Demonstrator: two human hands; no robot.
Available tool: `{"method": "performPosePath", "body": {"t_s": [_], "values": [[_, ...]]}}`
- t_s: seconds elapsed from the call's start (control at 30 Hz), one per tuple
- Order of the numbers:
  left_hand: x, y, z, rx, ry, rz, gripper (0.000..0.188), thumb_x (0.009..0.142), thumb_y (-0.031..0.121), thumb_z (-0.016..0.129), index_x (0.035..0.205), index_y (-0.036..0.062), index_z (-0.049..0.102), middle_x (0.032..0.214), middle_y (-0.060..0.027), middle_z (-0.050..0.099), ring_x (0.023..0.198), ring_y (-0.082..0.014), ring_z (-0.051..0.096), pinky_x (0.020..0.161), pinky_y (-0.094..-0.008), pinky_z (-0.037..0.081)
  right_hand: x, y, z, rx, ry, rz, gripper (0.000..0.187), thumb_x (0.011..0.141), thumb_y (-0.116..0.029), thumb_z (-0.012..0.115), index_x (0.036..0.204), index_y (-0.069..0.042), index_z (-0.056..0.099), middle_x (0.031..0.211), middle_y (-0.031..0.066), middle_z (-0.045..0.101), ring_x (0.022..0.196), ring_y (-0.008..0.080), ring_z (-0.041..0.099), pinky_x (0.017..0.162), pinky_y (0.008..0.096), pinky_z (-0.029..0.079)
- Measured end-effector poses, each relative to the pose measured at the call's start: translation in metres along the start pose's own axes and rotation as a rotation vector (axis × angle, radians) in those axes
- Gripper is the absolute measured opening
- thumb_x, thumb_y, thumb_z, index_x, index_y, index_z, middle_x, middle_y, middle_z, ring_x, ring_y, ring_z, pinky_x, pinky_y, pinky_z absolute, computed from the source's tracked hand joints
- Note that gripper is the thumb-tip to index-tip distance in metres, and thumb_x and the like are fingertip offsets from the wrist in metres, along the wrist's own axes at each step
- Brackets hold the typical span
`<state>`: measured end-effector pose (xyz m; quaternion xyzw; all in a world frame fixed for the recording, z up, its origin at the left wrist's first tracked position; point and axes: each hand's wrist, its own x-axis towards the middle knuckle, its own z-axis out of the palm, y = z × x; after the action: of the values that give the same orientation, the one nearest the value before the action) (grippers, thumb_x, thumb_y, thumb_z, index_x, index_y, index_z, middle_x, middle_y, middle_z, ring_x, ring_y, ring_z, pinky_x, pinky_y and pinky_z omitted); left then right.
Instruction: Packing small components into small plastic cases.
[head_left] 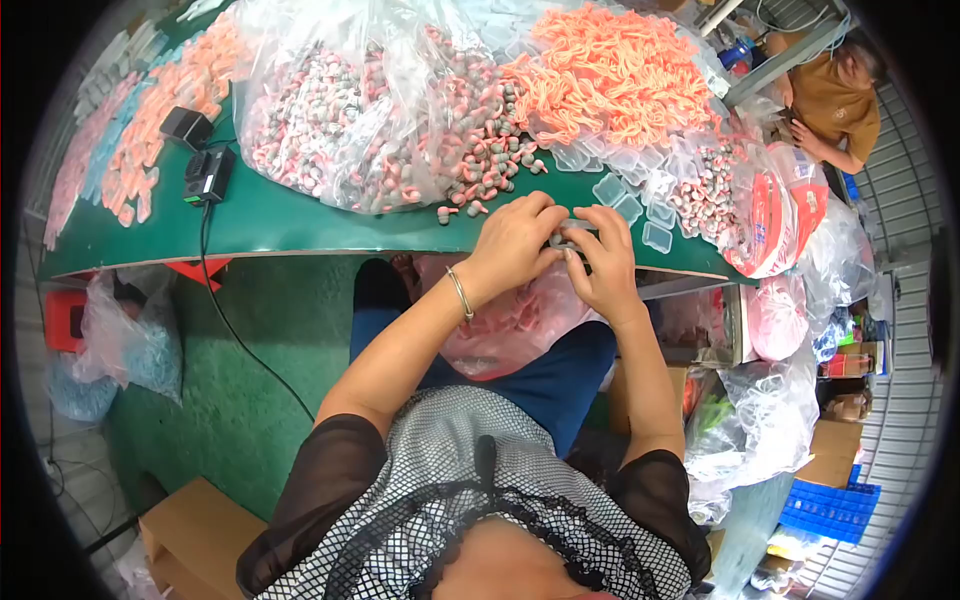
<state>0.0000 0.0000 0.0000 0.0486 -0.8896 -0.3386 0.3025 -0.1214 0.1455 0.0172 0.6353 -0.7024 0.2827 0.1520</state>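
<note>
Clear plastic case (pixel 577 225): my left hand (pixel 513 243) and right hand (pixel 607 262) both pinch it, probably to keep it steady.

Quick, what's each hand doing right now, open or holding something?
Left hand: fingers closed on a small clear plastic piece.
Right hand: holding the same piece.

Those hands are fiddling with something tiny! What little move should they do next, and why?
Maybe shift a bit farther over the green table: the left hand and right hand hold a small clear-looking thing between their fingers, close to the near edge, so a slip might drop it off.
</note>
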Motion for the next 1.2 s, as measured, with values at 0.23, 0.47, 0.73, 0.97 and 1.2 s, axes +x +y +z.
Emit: {"method": "performPosePath", "body": {"t_s": [0.23, 0.47, 0.73, 0.97, 1.2], "values": [[0.002, -0.003, 0.000, -0.002, 0.004, 0.007, 0.044, 0.069, 0.013, 0.075, 0.110, 0.0065, 0.062, 0.107, -0.0105, 0.058, 0.096, -0.0304, 0.060, 0.081, -0.0404, 0.050, -0.001, 0.000, 0.000, 0.027, -0.050, 0.017, 0.026, 0.075, -0.006, 0.068, 0.101, -0.002, 0.065, 0.120, 0.0157, 0.058, 0.111, 0.0381, 0.054, 0.097, 0.0457, 0.044], [-0.002, -0.002, 0.001, -0.004, 0.009, 0.002, 0.045, 0.069, 0.014, 0.075, 0.112, 0.0066, 0.062, 0.108, -0.0105, 0.058, 0.097, -0.0308, 0.060, 0.082, -0.0406, 0.049, -0.014, -0.001, 0.006, 0.106, 0.049, 0.051, 0.033, 0.076, 0.000, 0.070, 0.109, -0.002, 0.064, 0.125, 0.0181, 0.057, 0.113, 0.0348, 0.056, 0.093, 0.0410, 0.048], [-0.003, -0.001, -0.002, 0.010, 0.003, 0.025, 0.042, 0.073, 0.019, 0.076, 0.111, 0.0067, 0.062, 0.107, -0.0103, 0.058, 0.096, -0.0303, 0.060, 0.081, -0.0403, 0.049, -0.010, 0.002, -0.003, 0.220, 0.052, 0.158, 0.042, 0.074, 0.003, 0.071, 0.115, -0.002, 0.061, 0.119, 0.0172, 0.059, 0.107, 0.0333, 0.059, 0.092, 0.0396, 0.048], [-0.002, -0.003, 0.002, 0.017, -0.001, 0.069, 0.032, 0.077, 0.019, 0.074, 0.105, 0.0054, 0.065, 0.099, -0.0076, 0.060, 0.094, -0.0285, 0.060, 0.080, -0.0407, 0.048, -0.011, 0.011, -0.002, 0.221, -0.021, 0.114, 0.041, 0.072, 0.005, 0.071, 0.112, -0.001, 0.062, 0.111, 0.0172, 0.061, 0.102, 0.0328, 0.060, 0.086, 0.0373, 0.050], [-0.004, -0.007, 0.004, -0.056, 0.027, 0.122, 0.023, 0.081, 0.018, 0.071, 0.099, 0.0045, 0.065, 0.090, -0.0097, 0.059, 0.081, -0.0296, 0.061, 0.069, -0.0384, 0.049, -0.007, 0.005, 0.000, 0.240, 0.026, 0.119, 0.032, 0.072, 0.005, 0.071, 0.103, 0.001, 0.065, 0.099, 0.0153, 0.064, 0.089, 0.0301, 0.063, 0.079, 0.0356, 0.052]]}}
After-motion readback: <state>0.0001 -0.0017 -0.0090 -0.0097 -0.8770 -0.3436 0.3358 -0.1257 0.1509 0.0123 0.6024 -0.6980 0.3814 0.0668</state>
